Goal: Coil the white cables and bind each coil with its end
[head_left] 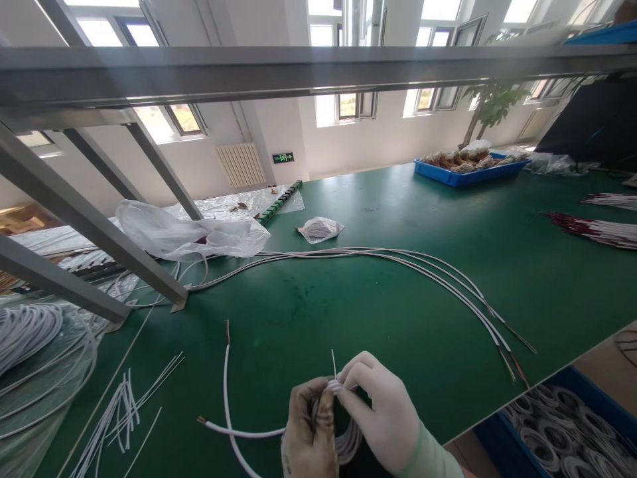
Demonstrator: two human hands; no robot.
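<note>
**Both hands pinch a coil of white wire at the desk's near edge**

Fingers (348,382) of the right hand (385,418), in a pale glove, close tightly around a thin white tie (334,378) whose short end sticks straight up. The left hand (309,431), in a soiled glove, is curled shut around the white wire coil (348,443) from the other side, so both hands meet on the same small bundle. That coil sits low in view, just above the near edge of the green desk (398,279). A loose end of the wire (226,392) runs leftward from the hands and bends up across the desk, its stripped copper tip showing.

To the left lie short cut white ties (122,408), scattered flat. Farther back, a long bundle of white cables (398,260) sweeps in an arc across the desk towards its right edge. A crumpled clear plastic bag (189,234) rests beside a slanted grey metal frame (74,212). A blue tray (468,174) of parts stands at the far side, and a blue bin (572,438) of finished coils sits below the desk on the right.

On the far wall a small green exit sign (283,157) is the only writing in sight; its characters are too small to read.
</note>
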